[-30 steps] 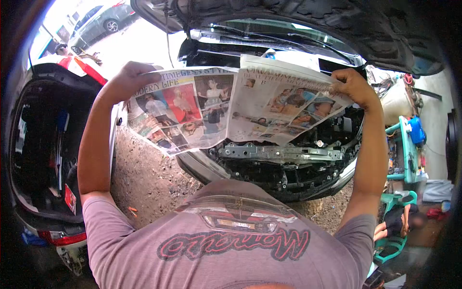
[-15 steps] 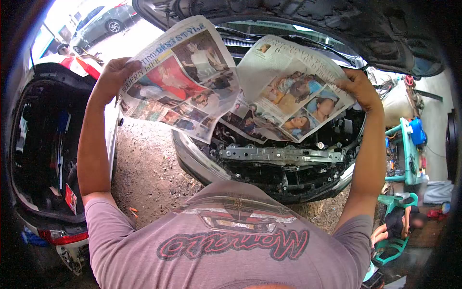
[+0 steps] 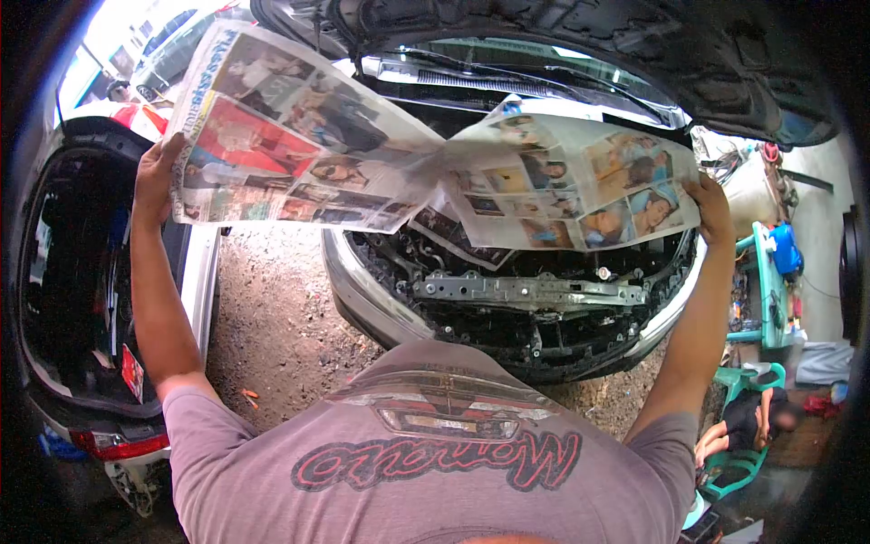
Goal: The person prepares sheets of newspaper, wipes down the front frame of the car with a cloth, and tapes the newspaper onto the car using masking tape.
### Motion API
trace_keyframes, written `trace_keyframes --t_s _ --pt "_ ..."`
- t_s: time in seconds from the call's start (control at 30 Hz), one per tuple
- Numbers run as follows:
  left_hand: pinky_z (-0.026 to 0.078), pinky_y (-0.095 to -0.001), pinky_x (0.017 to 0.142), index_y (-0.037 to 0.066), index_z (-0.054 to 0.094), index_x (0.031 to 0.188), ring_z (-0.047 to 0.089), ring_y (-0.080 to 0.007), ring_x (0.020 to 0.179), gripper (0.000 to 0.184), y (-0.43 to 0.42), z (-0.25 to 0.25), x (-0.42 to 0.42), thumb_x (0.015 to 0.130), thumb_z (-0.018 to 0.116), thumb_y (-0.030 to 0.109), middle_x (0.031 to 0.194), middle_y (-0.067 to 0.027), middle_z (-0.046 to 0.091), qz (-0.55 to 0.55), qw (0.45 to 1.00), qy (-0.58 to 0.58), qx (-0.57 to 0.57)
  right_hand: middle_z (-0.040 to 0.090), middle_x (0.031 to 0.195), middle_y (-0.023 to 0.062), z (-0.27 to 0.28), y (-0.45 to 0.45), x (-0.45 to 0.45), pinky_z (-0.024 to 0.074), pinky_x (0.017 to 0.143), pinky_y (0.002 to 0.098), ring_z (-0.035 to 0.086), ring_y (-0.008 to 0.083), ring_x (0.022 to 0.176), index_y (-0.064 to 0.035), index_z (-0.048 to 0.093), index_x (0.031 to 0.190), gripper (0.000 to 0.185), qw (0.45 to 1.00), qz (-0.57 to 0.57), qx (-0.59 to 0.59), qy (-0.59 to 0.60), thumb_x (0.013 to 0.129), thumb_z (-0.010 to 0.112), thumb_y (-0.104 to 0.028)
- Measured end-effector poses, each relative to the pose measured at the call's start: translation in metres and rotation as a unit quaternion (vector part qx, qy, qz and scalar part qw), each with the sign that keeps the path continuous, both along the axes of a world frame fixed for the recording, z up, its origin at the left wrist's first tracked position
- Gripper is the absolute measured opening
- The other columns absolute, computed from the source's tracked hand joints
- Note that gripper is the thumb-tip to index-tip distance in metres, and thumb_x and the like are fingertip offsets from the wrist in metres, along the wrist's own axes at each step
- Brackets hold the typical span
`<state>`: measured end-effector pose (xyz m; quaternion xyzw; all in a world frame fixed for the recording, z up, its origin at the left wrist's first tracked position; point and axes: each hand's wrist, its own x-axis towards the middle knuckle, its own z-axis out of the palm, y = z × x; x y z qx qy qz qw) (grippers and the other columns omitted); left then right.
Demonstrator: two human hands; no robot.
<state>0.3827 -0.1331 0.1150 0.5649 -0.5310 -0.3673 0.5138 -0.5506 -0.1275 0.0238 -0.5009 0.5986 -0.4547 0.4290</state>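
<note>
A newspaper sheet (image 3: 335,145) printed with colour photos is spread wide between my two hands, with a crease near its middle. My left hand (image 3: 158,177) pinches its left edge. At the opposite edge, my right hand (image 3: 710,207) grips the paper. Beneath and behind the sheet is a car's open engine bay (image 3: 535,322), its front bumper cover off and a metal crossbar (image 3: 530,290) exposed. Another piece of newspaper (image 3: 462,240) shows under the held sheet, over the engine parts. The sheet hides much of the engine.
The raised hood (image 3: 598,45) hangs over the bay. On the left stands another car (image 3: 86,272) with its tailgate side facing me. A person (image 3: 757,422) sits on a green chair (image 3: 748,471) at right, near a teal table (image 3: 770,290). Gravel ground (image 3: 272,317) lies between the cars.
My hands have moved farther apart, the left one leftward and lower, the right one rightward and lower. The newspaper is stretched wider and flatter between them.
</note>
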Motion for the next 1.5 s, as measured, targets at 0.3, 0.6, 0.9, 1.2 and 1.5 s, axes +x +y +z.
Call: trace_keyframes --t_s 0.3,0.6,0.9,1.2,1.5 --pt "0.057 -0.0295 0.067 0.002 0.071 0.12 0.07 -0.0123 0.075 0.035 0.009 -0.015 0.068 0.104 0.072 0.034 0.096 -0.0035 0.075 0.085 0.996 -0.018 -0.034 0.073 0.117 0.0135 -0.066 0.115 -0.159 0.0607 0.087 0.0368 0.073 0.0234 0.103 0.0033 0.065 0.134 0.037 0.979 -0.205 0.014 -0.004 0.101 0.065 -0.014" --pt "0.058 -0.0301 0.068 -0.001 0.073 0.119 0.072 -0.0146 0.079 0.032 0.013 -0.006 0.039 0.106 0.07 0.029 0.099 -0.0063 0.076 0.095 0.993 0.035 -0.066 0.073 0.122 0.0136 -0.087 0.326 -0.319 0.063 0.088 0.0434 0.074 0.0292 0.104 -0.0029 0.065 0.134 0.032 0.854 -0.499 -0.07 -0.126 0.105 0.062 -0.016" --pt "0.058 -0.0315 0.077 -0.001 0.072 0.125 0.069 -0.0182 0.088 0.038 -0.096 -0.064 -0.222 0.109 0.062 0.032 0.107 -0.0114 0.074 0.099 0.976 -0.031 -0.19 0.073 0.113 0.0096 -0.018 0.335 -0.22 0.0533 0.089 0.0329 0.067 0.0193 0.101 0.0002 0.07 0.129 0.033 0.903 -0.391 -0.083 0.159 0.101 0.062 -0.016" --pt "0.058 -0.0526 0.091 0.018 0.072 0.128 0.072 -0.0389 0.106 0.036 -0.106 -0.179 -0.553 0.093 0.07 0.026 0.122 -0.0199 0.072 -0.108 0.813 -0.454 -0.348 0.072 0.113 0.0077 0.003 0.354 -0.091 0.0504 0.095 0.0313 0.066 0.0179 0.106 0.0013 0.071 0.123 0.029 0.878 -0.404 -0.109 0.232 0.098 0.064 -0.012" --pt "0.056 -0.0551 0.1 0.019 0.068 0.136 0.064 -0.0462 0.124 0.046 -0.142 -0.302 -0.692 0.095 0.071 0.039 0.144 -0.0273 0.058 -0.318 0.799 -0.455 -0.231 0.069 0.113 0.0056 0.0 0.398 0.0 0.0484 0.099 0.0322 0.063 0.0173 0.105 -0.0002 0.07 0.123 0.034 0.85 -0.386 -0.072 0.35 0.091 0.059 -0.003"
